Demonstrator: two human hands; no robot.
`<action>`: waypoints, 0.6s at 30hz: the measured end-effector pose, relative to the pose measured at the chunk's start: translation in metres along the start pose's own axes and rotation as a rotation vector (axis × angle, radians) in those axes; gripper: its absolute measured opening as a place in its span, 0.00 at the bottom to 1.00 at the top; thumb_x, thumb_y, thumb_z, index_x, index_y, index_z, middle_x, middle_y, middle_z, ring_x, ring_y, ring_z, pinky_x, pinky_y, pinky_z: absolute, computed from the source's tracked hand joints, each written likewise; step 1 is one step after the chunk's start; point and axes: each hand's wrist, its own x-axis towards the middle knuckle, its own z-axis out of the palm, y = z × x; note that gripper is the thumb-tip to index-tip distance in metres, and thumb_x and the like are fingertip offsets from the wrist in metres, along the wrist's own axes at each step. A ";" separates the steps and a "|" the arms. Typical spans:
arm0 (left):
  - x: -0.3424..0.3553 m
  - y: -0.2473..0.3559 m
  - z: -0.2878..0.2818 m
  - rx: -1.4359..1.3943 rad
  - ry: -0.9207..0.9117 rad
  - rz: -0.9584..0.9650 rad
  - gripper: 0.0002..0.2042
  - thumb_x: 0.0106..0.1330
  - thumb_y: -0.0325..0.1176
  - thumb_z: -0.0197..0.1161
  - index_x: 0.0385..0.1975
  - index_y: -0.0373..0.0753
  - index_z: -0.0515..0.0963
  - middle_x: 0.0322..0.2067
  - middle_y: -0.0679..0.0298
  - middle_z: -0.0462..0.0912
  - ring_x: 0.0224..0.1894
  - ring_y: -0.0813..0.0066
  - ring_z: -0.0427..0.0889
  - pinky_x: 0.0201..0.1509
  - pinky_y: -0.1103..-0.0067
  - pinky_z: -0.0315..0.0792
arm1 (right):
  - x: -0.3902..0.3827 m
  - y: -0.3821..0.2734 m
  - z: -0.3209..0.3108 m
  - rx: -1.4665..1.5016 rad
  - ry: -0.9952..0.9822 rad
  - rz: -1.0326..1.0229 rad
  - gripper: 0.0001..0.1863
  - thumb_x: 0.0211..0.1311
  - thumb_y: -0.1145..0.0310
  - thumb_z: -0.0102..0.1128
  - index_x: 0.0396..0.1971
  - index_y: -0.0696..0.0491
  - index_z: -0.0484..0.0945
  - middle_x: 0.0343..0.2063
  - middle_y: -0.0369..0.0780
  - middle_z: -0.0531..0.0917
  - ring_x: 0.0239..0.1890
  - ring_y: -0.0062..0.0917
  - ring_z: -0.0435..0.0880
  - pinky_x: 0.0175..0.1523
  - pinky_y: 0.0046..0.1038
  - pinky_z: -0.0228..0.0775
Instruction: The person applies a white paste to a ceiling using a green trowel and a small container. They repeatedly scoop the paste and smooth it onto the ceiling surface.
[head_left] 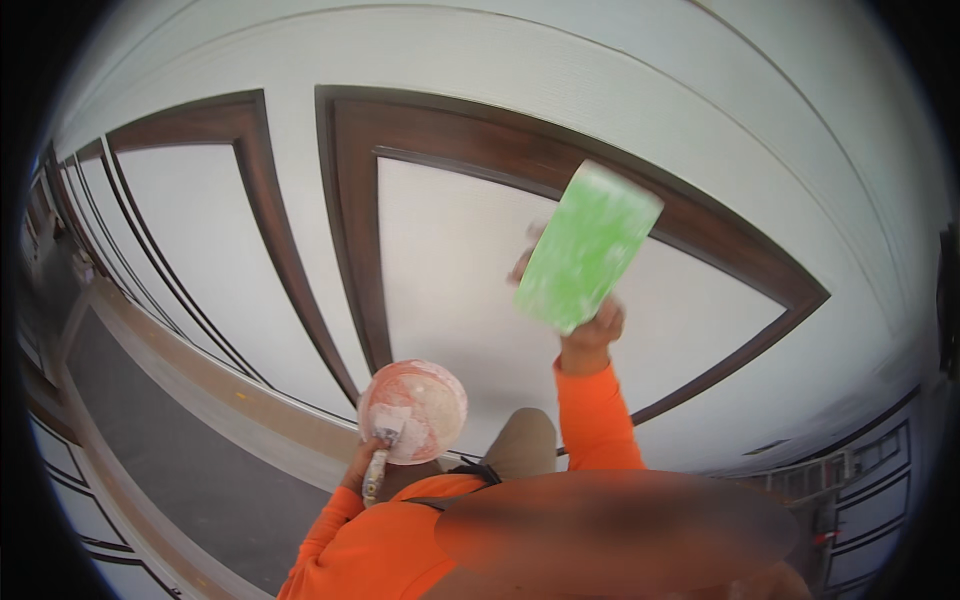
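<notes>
My right hand [598,325] is raised in front of the wall and gripped behind a flat green rectangular float [592,245], smeared with white. Some fingertips show past its left edge; the rest of the grip is hidden. Low at the left, my left hand [378,447] is closed at the rim of a round pinkish bucket [440,400] coated with pale compound. A putty knife [374,478] is in that hand too, its whitish blade over the bucket and its worn handle pointing down toward me. How the fingers share the two is partly hidden.
A white wall panel [460,240] framed by dark brown moulding [350,220] stands close ahead, with another framed panel [190,200] to its left. Grey floor covering [170,440] runs along the left. A metal ladder [810,480] lies at the lower right.
</notes>
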 end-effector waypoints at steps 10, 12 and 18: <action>-0.029 0.036 0.036 0.133 0.043 0.014 0.22 0.55 0.36 0.64 0.49 0.31 0.78 0.34 0.62 0.81 0.30 0.71 0.78 0.35 0.74 0.74 | -0.230 0.066 -0.023 0.445 0.462 0.734 0.41 0.68 0.48 0.58 0.70 0.63 0.63 0.61 0.55 0.77 0.52 0.44 0.84 0.48 0.43 0.83; -0.032 0.028 0.027 0.121 0.017 0.018 0.23 0.56 0.37 0.64 0.51 0.31 0.77 0.36 0.62 0.80 0.34 0.71 0.79 0.39 0.75 0.74 | -0.233 0.070 -0.008 0.514 0.456 0.751 0.37 0.72 0.49 0.51 0.70 0.61 0.63 0.61 0.55 0.77 0.53 0.46 0.84 0.47 0.44 0.82; -0.061 0.056 0.062 0.161 0.035 -0.004 0.29 0.61 0.40 0.64 0.61 0.32 0.72 0.46 0.61 0.81 0.45 0.70 0.80 0.50 0.75 0.74 | -0.249 0.090 -0.007 0.485 0.728 0.930 0.41 0.69 0.40 0.46 0.68 0.60 0.66 0.59 0.59 0.76 0.43 0.51 0.85 0.38 0.43 0.83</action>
